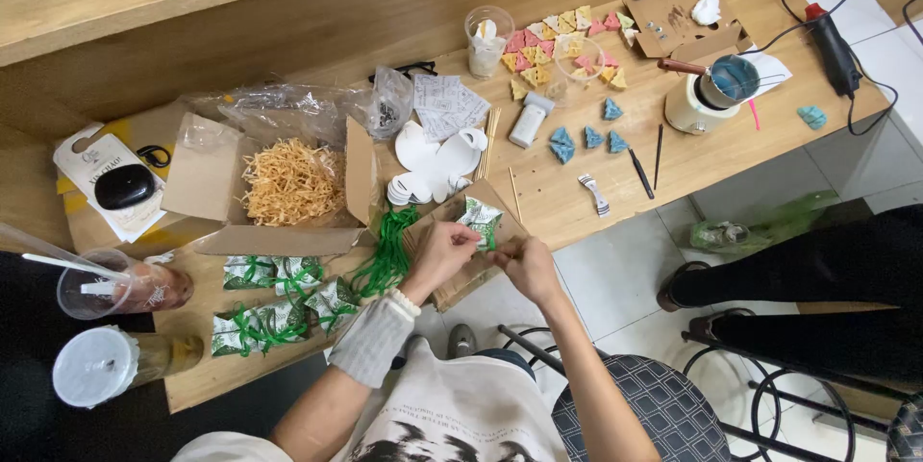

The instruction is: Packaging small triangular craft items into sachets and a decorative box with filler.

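Note:
A small white-and-green patterned gift box [480,219] rests on a piece of brown cardboard [490,195] at the table's front edge. My left hand [439,252] pinches a green ribbon at the box's lower side. Just to its right, my right hand [526,261] grips the other end of the same ribbon. A loose bundle of green ribbons [389,250] lies to the left of my left hand. Several finished boxes tied with green bows [279,299] sit further left.
An open carton of straw-coloured shredded paper [291,181], a stack of flat white box blanks [433,162], triangular pink, yellow and blue pieces [562,39], a wax pot [707,92], a glue gun [833,44] and two lidded drink cups [106,327] crowd the wooden table. Another person's dark legs [817,279] are at right.

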